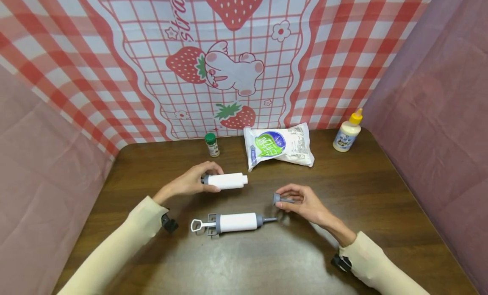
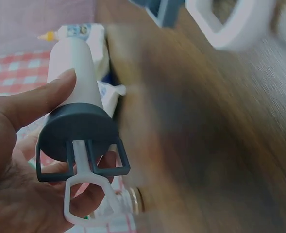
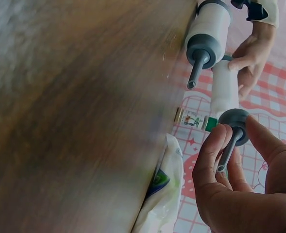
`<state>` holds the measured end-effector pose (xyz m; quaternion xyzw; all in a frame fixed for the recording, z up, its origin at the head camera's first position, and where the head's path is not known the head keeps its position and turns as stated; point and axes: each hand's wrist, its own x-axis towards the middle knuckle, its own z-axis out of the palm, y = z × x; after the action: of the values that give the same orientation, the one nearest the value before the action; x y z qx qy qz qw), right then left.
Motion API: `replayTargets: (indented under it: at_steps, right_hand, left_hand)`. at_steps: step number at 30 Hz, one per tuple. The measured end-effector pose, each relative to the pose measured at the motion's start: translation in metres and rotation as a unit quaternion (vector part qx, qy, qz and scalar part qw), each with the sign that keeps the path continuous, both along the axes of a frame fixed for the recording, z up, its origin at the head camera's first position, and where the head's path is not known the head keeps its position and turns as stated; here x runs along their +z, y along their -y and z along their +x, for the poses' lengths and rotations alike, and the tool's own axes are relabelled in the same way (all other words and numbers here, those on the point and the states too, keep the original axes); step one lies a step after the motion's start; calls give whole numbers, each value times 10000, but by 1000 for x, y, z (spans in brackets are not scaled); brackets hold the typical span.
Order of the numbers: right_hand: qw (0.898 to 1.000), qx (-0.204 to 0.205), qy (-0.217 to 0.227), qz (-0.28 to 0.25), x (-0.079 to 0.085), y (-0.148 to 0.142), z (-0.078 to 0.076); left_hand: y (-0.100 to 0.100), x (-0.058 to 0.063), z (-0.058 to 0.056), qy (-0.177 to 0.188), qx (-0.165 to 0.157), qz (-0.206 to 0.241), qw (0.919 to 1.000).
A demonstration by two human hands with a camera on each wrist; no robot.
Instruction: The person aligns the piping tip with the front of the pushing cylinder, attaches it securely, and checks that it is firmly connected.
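My left hand [image 1: 193, 179] grips a white plastic syringe [image 1: 228, 181] by its grey-collared end, raised above the table. Its narrower white end points right, with no nozzle on it. Behind the collar, the left wrist view shows grey finger loops [image 2: 118, 162] and a white ring handle [image 2: 67, 201]. Between thumb and fingers, my right hand [image 1: 306, 204] pinches a grey nozzle cap [image 1: 276, 198], its thin spout [image 3: 228, 153] turned away from the syringe. A gap separates the two parts. A second syringe [image 1: 238, 222], nozzle fitted, lies on the table nearer me.
Along the back of the wooden table [image 1: 228, 269] stand a small green-capped jar [image 1: 212, 146], a white packet [image 1: 280, 146] and a yellow-tipped bottle [image 1: 346, 137]. A strawberry-print cloth [image 1: 236, 70] hangs behind them.
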<state>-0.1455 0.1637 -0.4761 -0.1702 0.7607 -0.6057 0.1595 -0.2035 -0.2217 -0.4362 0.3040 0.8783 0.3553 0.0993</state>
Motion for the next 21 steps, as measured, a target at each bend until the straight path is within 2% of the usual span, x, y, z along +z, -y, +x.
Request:
replayTargets:
  at_steps: [10, 21]
  right_hand:
    - [9998, -25, -202, 55, 1, 1, 2]
    - [9982, -135, -573, 132, 6, 4, 8]
  left_hand:
    - [-25, 17, 14, 242, -240, -31, 9994]
    - [-44, 21, 28, 289, -572, 122, 9979]
